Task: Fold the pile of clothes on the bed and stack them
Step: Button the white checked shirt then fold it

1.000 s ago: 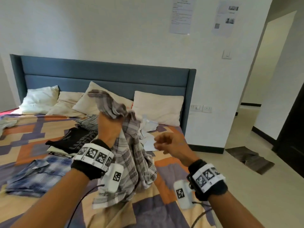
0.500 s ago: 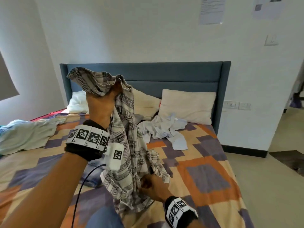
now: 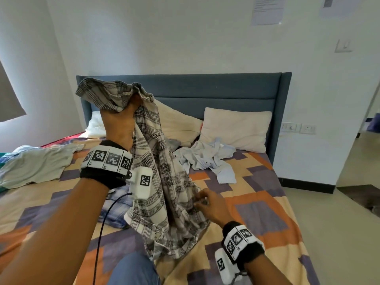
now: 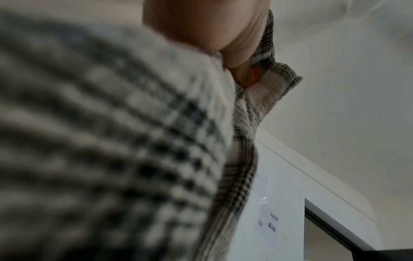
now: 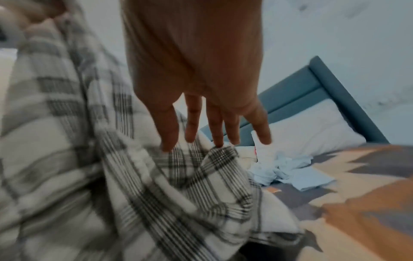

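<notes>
My left hand [image 3: 121, 120] is raised above the bed and grips the top of a black-and-white plaid shirt [image 3: 162, 182], which hangs down to the bedspread. In the left wrist view the fingers [image 4: 245, 76] curl round the plaid shirt [image 4: 134, 141]. My right hand [image 3: 207, 202] is low beside the hanging shirt with fingers spread, touching the cloth. In the right wrist view the straight fingers [image 5: 214, 127] brush the plaid shirt [image 5: 156, 185]. A crumpled light-blue shirt [image 3: 209, 157] lies near the pillows. A pale green garment [image 3: 35, 163] lies at the left.
The bed [image 3: 257, 202] has a patterned orange, purple and cream cover and a blue headboard [image 3: 216, 89]. Pillows [image 3: 234, 128] line the headboard. A blue plaid garment [image 3: 115, 206] lies behind the hanging shirt. My knee in jeans [image 3: 133, 270] rests on the bed edge. Floor lies to the right.
My left hand has lifted the plaid shirt higher. My right hand dropped from chest height to the shirt's lower part and now spreads its fingers against it. The view swung left.
</notes>
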Available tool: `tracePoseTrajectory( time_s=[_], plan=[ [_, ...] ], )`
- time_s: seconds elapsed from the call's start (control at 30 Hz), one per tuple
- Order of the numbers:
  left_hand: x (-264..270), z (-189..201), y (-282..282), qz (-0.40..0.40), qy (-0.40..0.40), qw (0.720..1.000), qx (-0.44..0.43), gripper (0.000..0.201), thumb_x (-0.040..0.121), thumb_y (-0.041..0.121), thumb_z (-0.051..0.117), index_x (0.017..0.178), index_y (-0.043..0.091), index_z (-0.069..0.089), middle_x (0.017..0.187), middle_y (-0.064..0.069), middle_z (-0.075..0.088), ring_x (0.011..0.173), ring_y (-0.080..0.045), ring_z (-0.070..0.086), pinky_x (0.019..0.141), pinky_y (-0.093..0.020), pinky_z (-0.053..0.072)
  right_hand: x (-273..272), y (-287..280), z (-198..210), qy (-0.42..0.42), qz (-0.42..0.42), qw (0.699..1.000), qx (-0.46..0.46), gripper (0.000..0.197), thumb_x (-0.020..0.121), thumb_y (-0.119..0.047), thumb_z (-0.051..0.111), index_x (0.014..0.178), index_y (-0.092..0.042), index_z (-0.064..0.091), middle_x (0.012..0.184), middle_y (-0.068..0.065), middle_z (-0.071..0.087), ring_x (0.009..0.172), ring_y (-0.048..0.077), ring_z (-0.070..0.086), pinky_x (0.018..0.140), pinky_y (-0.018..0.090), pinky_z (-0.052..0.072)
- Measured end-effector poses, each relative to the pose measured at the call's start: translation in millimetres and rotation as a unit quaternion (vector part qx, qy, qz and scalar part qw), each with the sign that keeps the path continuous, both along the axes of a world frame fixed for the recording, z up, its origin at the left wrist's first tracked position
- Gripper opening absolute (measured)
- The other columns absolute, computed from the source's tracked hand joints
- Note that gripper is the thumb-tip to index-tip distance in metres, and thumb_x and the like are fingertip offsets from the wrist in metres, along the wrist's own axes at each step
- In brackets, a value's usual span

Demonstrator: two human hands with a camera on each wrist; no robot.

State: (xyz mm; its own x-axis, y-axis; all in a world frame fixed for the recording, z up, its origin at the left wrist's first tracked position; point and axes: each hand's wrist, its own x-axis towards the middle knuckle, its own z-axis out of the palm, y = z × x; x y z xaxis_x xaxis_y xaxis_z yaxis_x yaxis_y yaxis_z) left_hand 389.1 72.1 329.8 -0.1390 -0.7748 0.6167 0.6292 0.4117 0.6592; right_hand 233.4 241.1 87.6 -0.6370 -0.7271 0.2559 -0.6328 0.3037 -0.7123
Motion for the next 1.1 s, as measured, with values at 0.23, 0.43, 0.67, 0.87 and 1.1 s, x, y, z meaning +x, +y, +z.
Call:
tracePoseTrajectory(
  time_s=[0.23, 0.43, 0.67, 0.87, 1.1],
  plan=[
    [4.6, 2.3, -1.7, 0.007, -0.021, 1.0, -0.01, 0.025, 0.072, 0.015, 0.083, 0.091, 0.022, 0.068, 0.091, 0.009, 0.075, 0.097, -0.016, 0.07, 0.095, -0.043, 0.053, 6.8, 7.7, -57.8, 0.063, -0.005, 0.93, 0.363, 0.057, 0.093, -0.022, 0.059, 0.145, -0.029, 0.036, 0.158, 0.013, 0.02, 0.144, 0.046, 0.02, 0.109, 0.068, 0.02],
    [16.6, -14.1, -28.8, 0.057, -0.005, 0.997, 0.049, 0.062, 0.065, 0.031, 0.089, 0.115, 0.004, 0.064, 0.109, -0.002, 0.072, 0.102, -0.015, 0.068, 0.093, -0.036, 0.054, -22.7, 55.2, -42.5, -0.278, -0.169, 0.943, -0.068, 0.012, 0.088, 0.002, 0.054, 0.083, -0.006, 0.061, 0.069, 0.015, 0.067, 0.049, 0.016, 0.057, 0.049, 0.032, 0.054],
    [-6.5, -37.3, -39.8, 0.107, -0.087, 0.983, 0.125, 0.061, 0.06, 0.051, 0.086, 0.102, 0.02, 0.054, 0.108, 0.004, 0.064, 0.108, -0.017, 0.063, 0.099, -0.034, 0.049, -69.4, 146.3, -34.4, -0.552, -0.285, 0.621, -0.477, 0.031, 0.095, -0.011, 0.051, 0.065, -0.013, 0.041, 0.041, 0.002, 0.047, 0.034, 0.013, 0.048, 0.039, 0.017, 0.045],
    [-27.3, -54.2, -34.2, 0.11, -0.113, 0.977, 0.142, 0.063, 0.074, 0.034, 0.083, 0.119, 0.004, 0.052, 0.106, 0.002, 0.058, 0.102, -0.015, 0.057, 0.081, -0.015, 0.043, -54.9, 120.0, -83.1, -0.542, -0.306, 0.717, -0.314, 0.013, 0.095, -0.005, 0.053, 0.082, -0.007, 0.053, 0.066, 0.008, 0.049, 0.059, 0.022, 0.046, 0.054, 0.032, 0.041],
    [-12.6, -60.9, -51.1, 0.126, -0.123, 0.975, 0.137, 0.045, 0.069, 0.036, 0.087, 0.092, 0.024, 0.051, 0.105, 0.005, 0.063, 0.102, -0.015, 0.062, 0.093, -0.03, 0.052, -21.0, 59.3, -132.4, -0.52, -0.287, 0.796, -0.122, 0.021, 0.086, 0.006, 0.059, 0.072, -0.01, 0.056, 0.062, 0.007, 0.052, 0.048, 0.015, 0.042, 0.044, 0.025, 0.04]
  ],
)
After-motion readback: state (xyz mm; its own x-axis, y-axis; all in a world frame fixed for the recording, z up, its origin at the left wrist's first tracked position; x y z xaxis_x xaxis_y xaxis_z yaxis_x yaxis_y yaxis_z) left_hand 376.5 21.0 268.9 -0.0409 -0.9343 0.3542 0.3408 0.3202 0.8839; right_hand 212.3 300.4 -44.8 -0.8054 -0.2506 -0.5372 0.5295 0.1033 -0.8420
